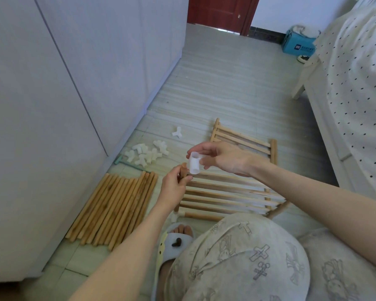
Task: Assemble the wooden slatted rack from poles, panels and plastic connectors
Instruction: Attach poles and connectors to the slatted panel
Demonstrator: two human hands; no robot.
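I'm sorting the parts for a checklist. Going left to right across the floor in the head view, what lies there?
Cabinet → pole bundle → loose connectors → far slatted panel → bed.

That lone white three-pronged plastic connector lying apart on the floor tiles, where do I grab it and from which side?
Judging from this view, take the lone white three-pronged plastic connector from above, pinching one prong near the hub. It lies flat with its prongs splayed, bare floor tiles all round it, and it sits apart from the pile of white connectors.
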